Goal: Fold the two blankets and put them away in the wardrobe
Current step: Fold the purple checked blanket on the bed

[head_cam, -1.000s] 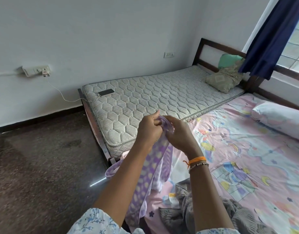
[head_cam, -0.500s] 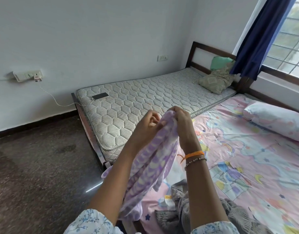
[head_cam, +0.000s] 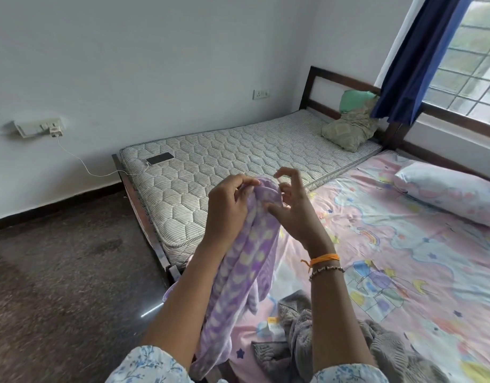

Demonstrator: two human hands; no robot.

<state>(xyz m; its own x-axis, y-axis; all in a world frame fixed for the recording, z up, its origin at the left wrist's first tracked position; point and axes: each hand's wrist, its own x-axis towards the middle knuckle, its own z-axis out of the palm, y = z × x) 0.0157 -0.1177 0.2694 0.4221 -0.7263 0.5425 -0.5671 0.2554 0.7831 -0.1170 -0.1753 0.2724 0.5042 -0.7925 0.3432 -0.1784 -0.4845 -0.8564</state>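
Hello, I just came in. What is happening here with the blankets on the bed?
A person stands at the bed with a purple blanket gathered in a long bunch. The left hand grips its top end, while the right hand is open beside it, fingers spread, touching the cloth at most lightly. A grey blanket lies crumpled and unfolded on the pink sheet. No wardrobe is in view, so nothing is put away yet.
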